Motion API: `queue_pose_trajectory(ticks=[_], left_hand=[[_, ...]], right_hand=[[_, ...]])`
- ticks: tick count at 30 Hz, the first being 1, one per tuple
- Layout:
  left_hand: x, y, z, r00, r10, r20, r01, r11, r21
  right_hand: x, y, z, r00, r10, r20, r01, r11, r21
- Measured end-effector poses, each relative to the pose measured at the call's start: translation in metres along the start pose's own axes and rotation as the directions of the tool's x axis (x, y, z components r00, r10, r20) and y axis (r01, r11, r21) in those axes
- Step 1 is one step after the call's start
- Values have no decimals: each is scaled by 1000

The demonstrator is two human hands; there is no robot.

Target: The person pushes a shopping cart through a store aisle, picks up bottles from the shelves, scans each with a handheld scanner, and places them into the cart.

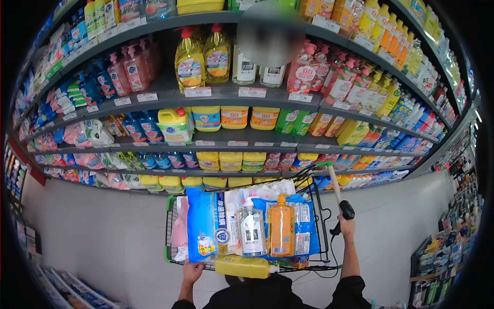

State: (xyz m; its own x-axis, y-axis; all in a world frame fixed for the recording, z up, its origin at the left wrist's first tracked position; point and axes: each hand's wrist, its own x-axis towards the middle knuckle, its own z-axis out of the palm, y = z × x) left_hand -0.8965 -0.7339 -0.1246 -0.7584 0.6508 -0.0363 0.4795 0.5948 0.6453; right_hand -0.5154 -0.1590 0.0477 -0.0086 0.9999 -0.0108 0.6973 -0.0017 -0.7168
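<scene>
My left hand (192, 272) grips the near rim of a wire shopping cart (168, 228), just below a blue-and-white bag of detergent (202, 224). In my right hand (347, 227) is a black handheld barcode scanner (346, 209), held beside the end of the cart's pale handle bar (334, 181). A cable (334, 251) trails from the scanner toward the cart. On top of the load lie a clear pump bottle (251, 231) with a white label and an orange pump bottle (281, 230). A yellow bottle (243, 266) lies sideways along the near rim.
Beyond the cart stands a long shelf (247, 140) stocked with cleaning liquids, including two yellow pump bottles (189, 63). Price tags line its edges. Another product rack (444, 247) stands at right, and shelving (73, 287) at lower left. Grey floor (96, 224) lies between. A blurred patch hides part of the upper shelf.
</scene>
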Motion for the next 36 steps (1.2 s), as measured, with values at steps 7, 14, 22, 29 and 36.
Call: queue_pose_trajectory(ticks=[7, 14, 22, 29, 36], left_hand=[[10, -2, -3, 997, -37, 63, 40, 998, -58], [35, -12, -18, 945, -245, 218, 268, 960, -85], [83, -23, -26, 918, -308, 251, 379, 867, -323], [112, -15, -46, 782, -290, 551, 194, 954, 228], [161, -17, -49, 566, -290, 771, 59, 948, 313]], right_hand=[[-19, -35, 6, 994, 91, -67, -105, 961, -254], [-20, -51, 22, 978, 162, -130, -198, 917, -347], [-12, -64, 44, 986, 144, -90, -166, 930, -328], [-12, -85, 64, 987, 77, -139, -124, 921, -369], [-18, -86, 82, 970, 60, -236, -149, 914, -378]])
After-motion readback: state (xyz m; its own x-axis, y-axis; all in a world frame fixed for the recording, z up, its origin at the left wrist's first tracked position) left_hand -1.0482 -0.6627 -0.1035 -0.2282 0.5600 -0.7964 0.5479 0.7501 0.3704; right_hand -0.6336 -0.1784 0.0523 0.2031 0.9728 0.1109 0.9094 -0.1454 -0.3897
